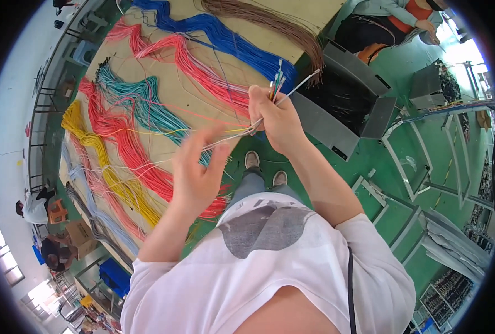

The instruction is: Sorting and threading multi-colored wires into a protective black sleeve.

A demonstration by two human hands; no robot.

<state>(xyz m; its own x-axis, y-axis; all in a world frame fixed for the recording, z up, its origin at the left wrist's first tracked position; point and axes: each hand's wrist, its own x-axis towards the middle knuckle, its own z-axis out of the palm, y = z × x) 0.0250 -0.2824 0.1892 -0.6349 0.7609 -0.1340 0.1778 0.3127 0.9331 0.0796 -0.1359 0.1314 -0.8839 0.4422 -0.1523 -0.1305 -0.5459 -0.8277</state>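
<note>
With your right hand (278, 122) you grip a bunch of wires (277, 83) by the worktop's (180, 101) near edge, your left hand's (198, 172) blurred fingers curled, grip unclear, while beyond the right edge a grey box (324, 125) holds dark strands (345, 100).

"What lies around the person's left hand (196, 172)?"

"The table (183, 106) lies ahead of it and to its left, with wire bundles (225, 40) side by side on top."

"And around the right hand (278, 119)?"

"A bunch of wires (276, 84) is in it. The bin (317, 119) stands just to its right, metal frames (397, 169) farther right, and a co-worker (389, 10) is beyond the bin."
</note>
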